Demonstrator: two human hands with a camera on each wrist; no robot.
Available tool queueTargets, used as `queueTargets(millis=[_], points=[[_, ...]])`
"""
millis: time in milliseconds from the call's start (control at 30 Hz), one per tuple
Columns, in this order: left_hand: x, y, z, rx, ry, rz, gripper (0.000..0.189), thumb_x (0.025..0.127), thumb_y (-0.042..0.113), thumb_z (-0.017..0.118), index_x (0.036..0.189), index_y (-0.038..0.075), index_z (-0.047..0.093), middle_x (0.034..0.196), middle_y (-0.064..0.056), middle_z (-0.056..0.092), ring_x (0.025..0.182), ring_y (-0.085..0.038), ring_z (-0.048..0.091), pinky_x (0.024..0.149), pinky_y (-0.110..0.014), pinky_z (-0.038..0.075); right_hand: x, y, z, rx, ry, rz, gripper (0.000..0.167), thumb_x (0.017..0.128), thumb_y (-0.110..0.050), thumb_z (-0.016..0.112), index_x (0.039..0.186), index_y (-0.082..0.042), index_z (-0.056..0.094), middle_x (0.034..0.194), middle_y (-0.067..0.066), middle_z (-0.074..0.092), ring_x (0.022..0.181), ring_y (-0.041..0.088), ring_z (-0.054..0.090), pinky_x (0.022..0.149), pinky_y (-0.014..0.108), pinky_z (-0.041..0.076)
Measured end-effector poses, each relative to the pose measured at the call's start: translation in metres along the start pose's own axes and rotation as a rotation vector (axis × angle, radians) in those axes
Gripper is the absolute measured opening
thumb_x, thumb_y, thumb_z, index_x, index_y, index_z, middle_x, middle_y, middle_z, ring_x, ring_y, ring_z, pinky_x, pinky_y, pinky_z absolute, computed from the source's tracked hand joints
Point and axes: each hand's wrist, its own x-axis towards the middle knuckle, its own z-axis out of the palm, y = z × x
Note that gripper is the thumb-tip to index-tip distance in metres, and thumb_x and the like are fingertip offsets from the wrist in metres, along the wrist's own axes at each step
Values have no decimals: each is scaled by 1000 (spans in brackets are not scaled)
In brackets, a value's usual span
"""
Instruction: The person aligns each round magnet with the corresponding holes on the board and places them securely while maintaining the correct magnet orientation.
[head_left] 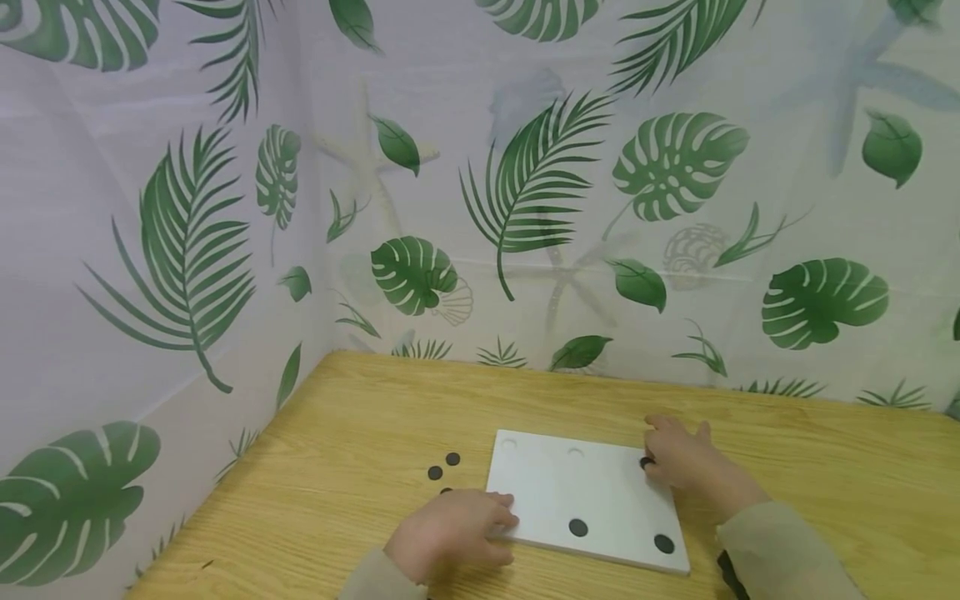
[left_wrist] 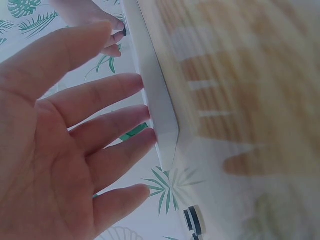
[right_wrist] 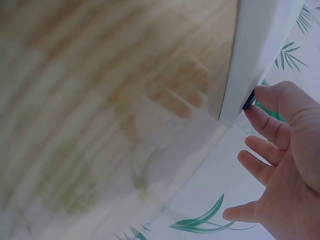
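A flat white board [head_left: 585, 492] with shallow round recesses lies on the wooden table. At its far right corner my right hand [head_left: 686, 458] pinches a black disc [right_wrist: 249, 99] between thumb and forefinger, the other fingers spread. My left hand [head_left: 461, 525] lies over the near left corner, its fingers extended and fingertips [left_wrist: 148, 137] right at the board's edge; it holds nothing. Black discs sit along the near side, a middle disc [head_left: 578, 527] and a right corner disc [head_left: 663, 543]. Two bare recesses, a left recess [head_left: 508, 444] and a middle recess [head_left: 575, 452], show along the far side.
Left of the board, loose black discs [head_left: 435, 472] lie on the wooden table [head_left: 360, 467], one partly hidden by my left hand. A white leaf-patterned cloth [head_left: 540, 317] hangs behind the table and along its left side.
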Motion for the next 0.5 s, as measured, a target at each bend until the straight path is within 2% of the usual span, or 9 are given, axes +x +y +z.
queueTargets(millis=[267,500], points=[[1,0,-1,25,7,3,37,80,33,63,112,16,62,124,3,51,115,-7,43,92,-22,36,-1,-3,-5,23,-45,17,9,77,-14,65,72,-10,58,122,28,41,112,46,35,79,76,16],[1,-1,1,24,3,4,37,80,34,63,112,16,62,125,3,50,115,-7,43,92,-22,37,-1,-2,-3,42,-43,18,7,77,-13,65,73,-10,60,122,28,42,112,47,35,79,76,15]])
